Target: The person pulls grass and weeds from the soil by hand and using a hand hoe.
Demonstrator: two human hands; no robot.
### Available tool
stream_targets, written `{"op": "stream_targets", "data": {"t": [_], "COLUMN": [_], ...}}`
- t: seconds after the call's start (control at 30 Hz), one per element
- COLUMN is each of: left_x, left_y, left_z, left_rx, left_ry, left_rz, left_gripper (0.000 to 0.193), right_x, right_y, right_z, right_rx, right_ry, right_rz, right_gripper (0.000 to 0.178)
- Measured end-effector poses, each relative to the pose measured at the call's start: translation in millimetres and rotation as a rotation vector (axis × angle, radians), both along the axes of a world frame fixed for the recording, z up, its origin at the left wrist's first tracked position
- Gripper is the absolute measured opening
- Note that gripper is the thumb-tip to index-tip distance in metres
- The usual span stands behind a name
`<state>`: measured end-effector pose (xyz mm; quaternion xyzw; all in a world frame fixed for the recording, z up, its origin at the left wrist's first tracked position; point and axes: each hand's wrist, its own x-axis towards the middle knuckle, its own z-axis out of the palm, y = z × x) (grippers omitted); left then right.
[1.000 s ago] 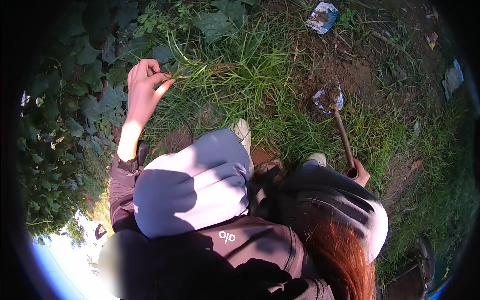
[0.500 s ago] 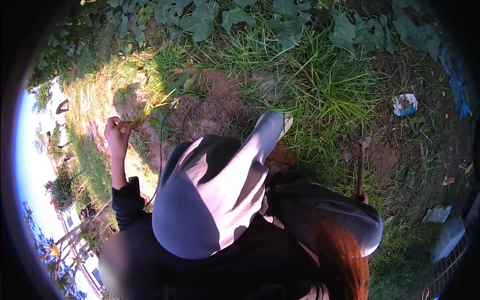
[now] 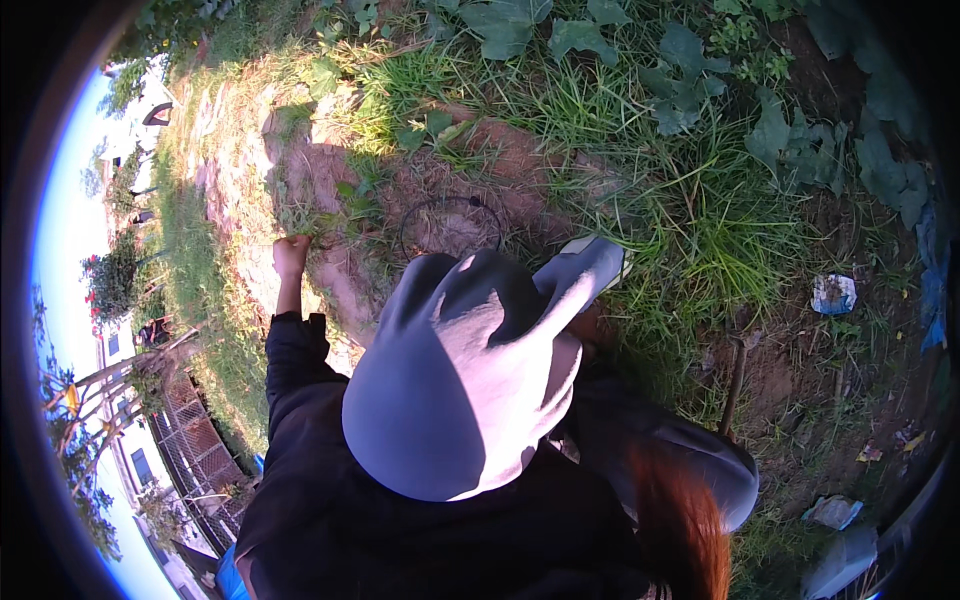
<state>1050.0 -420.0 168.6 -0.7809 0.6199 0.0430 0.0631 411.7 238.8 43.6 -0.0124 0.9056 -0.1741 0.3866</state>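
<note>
1. The person crouches over bare soil, knees in grey trousers [image 3: 470,390] filling the middle of the view. The left hand [image 3: 291,253] reaches out on a straight arm in a black sleeve [image 3: 295,350], closed into a fist on a tuft of grass [image 3: 305,222] at the near edge of the dirt patch [image 3: 330,180].
2. The right hand is hidden behind the right knee and a fall of red hair [image 3: 680,520], so its state cannot be told.
3. A wooden tool handle [image 3: 735,375] rises from that hidden side; its long axis runs nearly straight away from the person, its far end lost in shaded grass.
4. A thin dark wire loop [image 3: 450,215] lies on the soil beyond the knees, beside a pale shoe [image 3: 590,265].
</note>
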Motion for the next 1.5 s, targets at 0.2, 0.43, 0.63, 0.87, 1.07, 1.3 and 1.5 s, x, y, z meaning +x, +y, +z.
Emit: {"op": "stream_targets", "data": {"t": [0.2, 0.43, 0.63, 0.87, 1.07, 1.3, 1.5], "left_x": [12, -128, -392, -565, -606, -608, -611], "left_y": [-21, -31, 60, 192, 250, 253, 220], "left_z": [-61, -41, -8, -27, -50, -55, -48], "left_rx": [0.096, -0.193, -0.015, 0.664, 0.629, 0.655, 0.497], "left_ry": [-0.266, -0.121, 0.474, 0.762, 0.648, 0.581, 0.586], "left_rz": [0.064, -0.507, -1.261, -1.669, -2.140, -2.062, -1.941], "left_gripper": [0.058, 0.051, 0.038, 0.032, 0.029, 0.029, 0.028], "right_x": [0, 43, 74, 119, 159, 107, 95], "right_y": [9, -7, -27, -37, -1, -90, -104], "right_z": [-2, 10, 11, 18, 9, -8, -2], "right_rx": [-0.034, -0.022, 0.012, -0.140, -0.191, -0.433, -0.452], "right_ry": [-0.056, 0.211, 0.192, 0.380, 0.190, 0.352, 0.366], "right_rz": [-0.001, -0.164, -0.237, -0.408, -0.518, -0.254, -0.289], "right_gripper": [0.046, 0.040, 0.038, 0.037, 0.034, 0.032, 0.029]}}
